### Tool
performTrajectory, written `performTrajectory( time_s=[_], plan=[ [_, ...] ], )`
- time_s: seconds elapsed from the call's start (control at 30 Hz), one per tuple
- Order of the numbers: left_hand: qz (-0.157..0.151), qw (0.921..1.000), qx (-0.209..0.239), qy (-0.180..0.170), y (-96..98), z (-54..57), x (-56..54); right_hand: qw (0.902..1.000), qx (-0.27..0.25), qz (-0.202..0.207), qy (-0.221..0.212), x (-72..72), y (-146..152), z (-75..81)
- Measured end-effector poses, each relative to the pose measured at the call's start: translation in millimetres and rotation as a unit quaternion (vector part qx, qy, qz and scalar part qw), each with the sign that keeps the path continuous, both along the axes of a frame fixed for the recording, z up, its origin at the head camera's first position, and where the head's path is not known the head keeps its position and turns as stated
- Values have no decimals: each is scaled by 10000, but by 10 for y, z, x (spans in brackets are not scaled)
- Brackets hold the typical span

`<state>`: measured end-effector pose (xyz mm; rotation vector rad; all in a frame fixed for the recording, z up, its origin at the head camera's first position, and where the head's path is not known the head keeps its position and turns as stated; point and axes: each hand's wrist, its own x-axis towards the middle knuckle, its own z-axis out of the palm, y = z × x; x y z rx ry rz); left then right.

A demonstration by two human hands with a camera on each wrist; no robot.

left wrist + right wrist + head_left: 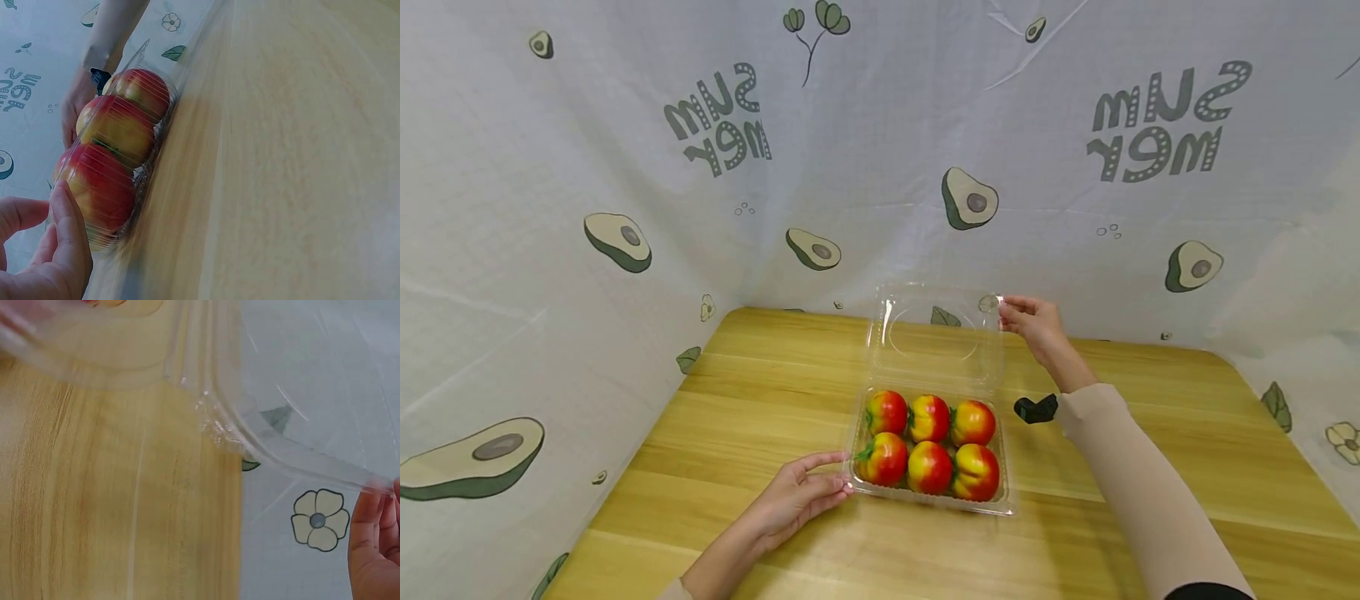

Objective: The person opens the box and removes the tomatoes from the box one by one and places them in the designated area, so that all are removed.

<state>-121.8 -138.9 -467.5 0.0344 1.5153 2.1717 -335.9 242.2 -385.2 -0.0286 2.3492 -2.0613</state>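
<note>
A clear plastic clamshell box [938, 503] sits on the wooden table with its lid [936, 342] raised at the back. Two rows of red-and-yellow round fruits [929, 468], with green at some stems, fill the base. My left hand [801, 500] pinches the base's front left corner between thumb and fingers; the left wrist view shows these fingers [70, 219] at the rim. Up at the lid's far right corner, my right hand [1036, 323] pinches the thin edge, seen also in the right wrist view, where the hand [377, 547] is partly cut off.
The wooden table [760, 375] meets a pale curtain [880, 167] printed with avocados and lettering at the back and sides. A black wrist-worn device [1036, 409] projects from the right sleeve [1142, 475], close to the box's right side.
</note>
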Motion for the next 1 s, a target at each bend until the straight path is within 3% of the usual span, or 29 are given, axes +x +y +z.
performTrajectory(
  time_s=[0.53,0.77,1.0],
  plan=[
    [-28,9999,83,66,-6,0,-8,9989,-181,298,-298,-102,59,-173],
    [-57,9999,117,76,-8,-7,-6,9975,-439,478,-287,-77,68,-205],
    [-37,10000,86,17,-13,-17,-11,9971,-132,466,-581,-95,69,-253]
  ],
)
